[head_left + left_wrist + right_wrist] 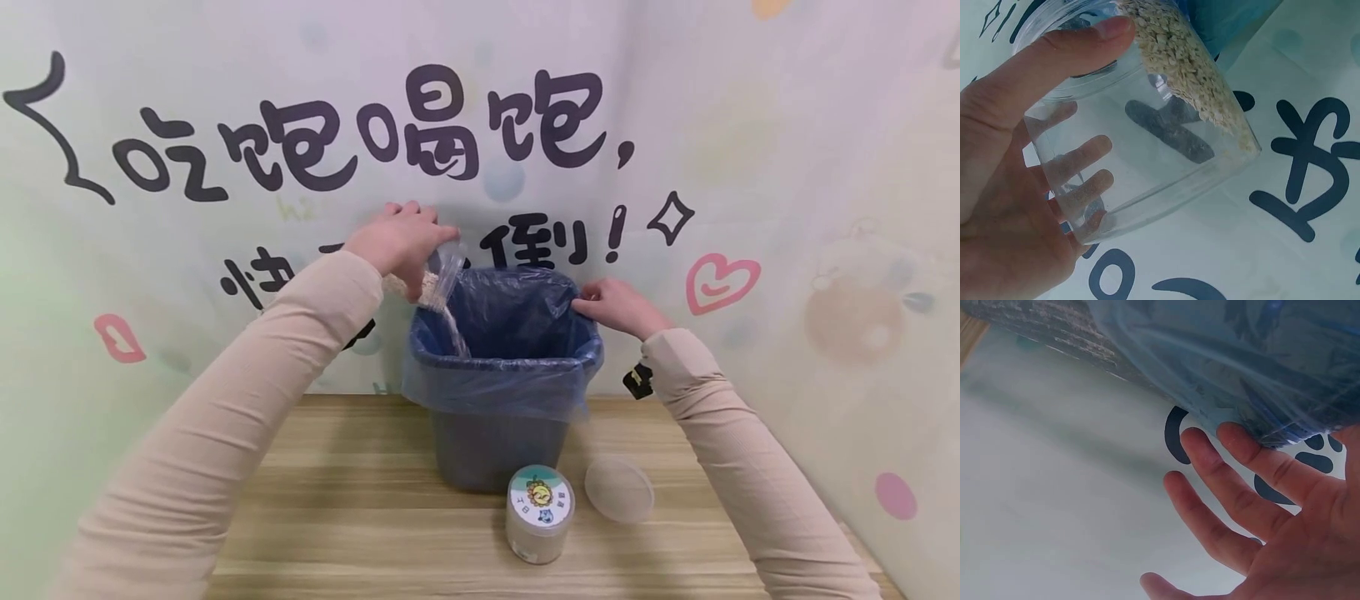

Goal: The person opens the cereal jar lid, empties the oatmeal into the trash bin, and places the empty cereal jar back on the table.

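Observation:
My left hand [397, 243] grips a clear plastic jar [450, 268], tilted over the left side of a trash can [495, 450] lined with a blue plastic bag [495, 387]. In the left wrist view, rolled oats [1179, 65] lie along one side of the jar, with the thumb across it and the fingers beneath. A stream of oats [455, 333] falls from its mouth into the bag. At the can's right rim, my right hand [621, 307] holds the bagged edge between thumb and index finger. Its other fingers [1229, 494] spread loosely outside the bag.
A closed, labelled clear jar [540, 517] stands on the wooden table [337, 500] in front of the can. Right of it lies a round translucent lid [619, 492]. A printed cloth backdrop [750, 167] rises close behind the can.

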